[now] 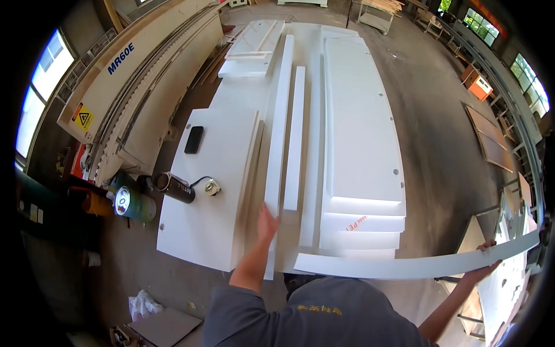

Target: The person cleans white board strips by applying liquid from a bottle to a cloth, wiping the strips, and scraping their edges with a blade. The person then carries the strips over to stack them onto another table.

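My left hand (267, 224) is closed over the near part of a long white strip (280, 133), which lies lengthwise on the stacked white panels. Out to the right, my right hand (487, 261) grips a second white board (370, 267) near its far right end, with fingers over the top edge and palm below. This board runs crosswise in front of my body, its left end by the stack. A shorter white strip (295, 144) lies just right of the long one. A large pile of white panels (361, 127) fills the right side of the stack.
On the left panel (217, 225) are a black phone (194, 140), a dark bottle (175, 187) and a tape measure (212, 187). A machine marked MR60E (136, 87) stands left, a can (134, 203) near it. Metal racking (491, 75) runs along the right.
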### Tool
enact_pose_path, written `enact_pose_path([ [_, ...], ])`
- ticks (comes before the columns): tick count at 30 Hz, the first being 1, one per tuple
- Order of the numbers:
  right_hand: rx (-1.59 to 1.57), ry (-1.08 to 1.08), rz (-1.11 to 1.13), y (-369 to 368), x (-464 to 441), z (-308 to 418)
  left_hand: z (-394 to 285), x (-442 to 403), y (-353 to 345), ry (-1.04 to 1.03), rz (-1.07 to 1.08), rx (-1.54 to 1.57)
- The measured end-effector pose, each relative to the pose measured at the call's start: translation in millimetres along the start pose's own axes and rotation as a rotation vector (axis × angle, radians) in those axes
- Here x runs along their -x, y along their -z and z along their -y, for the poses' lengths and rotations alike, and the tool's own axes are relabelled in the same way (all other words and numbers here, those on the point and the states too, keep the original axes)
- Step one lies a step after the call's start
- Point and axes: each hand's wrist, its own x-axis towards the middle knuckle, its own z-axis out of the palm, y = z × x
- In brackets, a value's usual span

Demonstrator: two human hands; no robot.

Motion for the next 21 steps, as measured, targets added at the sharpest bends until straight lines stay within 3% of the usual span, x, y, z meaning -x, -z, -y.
enact_pose_path([
  [3,-0.024,-0.009,-0.024,-2.9,-17.3,-14.8,-24.3,-6.0,18.3,0.014,0.076,-0.169],
  [5,-0.036,-0.040,-0.036,-25.1,-37.7,-35.4,-78.0,11.0,56.7,-0.183,0.116,-0.097],
  [7,-0.034,-0.083,-0.045,-46.1,-57.1,-60.5,-120.4,55.1,94.9,-0.467,0.579,0.202],
  [8,-0.062,-0.116,-0.023,-54.8,-71.6,-78.5,-142.7,90.0,117.6,-0.477,0.841,0.389],
  [9,-0.084,-0.144,0.011,-66.7,-85.3,-97.4,-150.3,116.2,126.4,-0.577,0.994,0.333],
  [10,-0.115,-0.167,0.053,-81.6,-99.6,-119.6,-158.5,142.4,136.4,-0.663,0.981,0.129],
  [12,-0.159,-0.235,0.111,-115.2,-119.5,-166.0,-158.9,166.3,152.9,-0.518,0.917,0.106],
  [14,-0.115,-0.381,0.335,-120.6,-143.2,-222.0,-133.7,185.7,151.4,-0.436,0.799,0.111],
  [15,-0.006,-0.388,0.104,-167.3,-134.1,-251.1,-122.3,195.0,150.3,-0.375,0.696,0.121],
  [16,0.106,-0.384,-0.128,-222.8,-116.2,-278.4,-116.0,203.5,151.1,-0.372,0.680,0.121],
  [18,0.198,-0.633,0.131,-238.9,-89.4,-348.9,-108.2,223.3,149.0,-0.133,0.515,0.169],
  [21,0.172,-0.970,0.238,-290.8,36.8,-418.9,-93.6,228.6,128.2,-0.078,0.301,0.137],
])
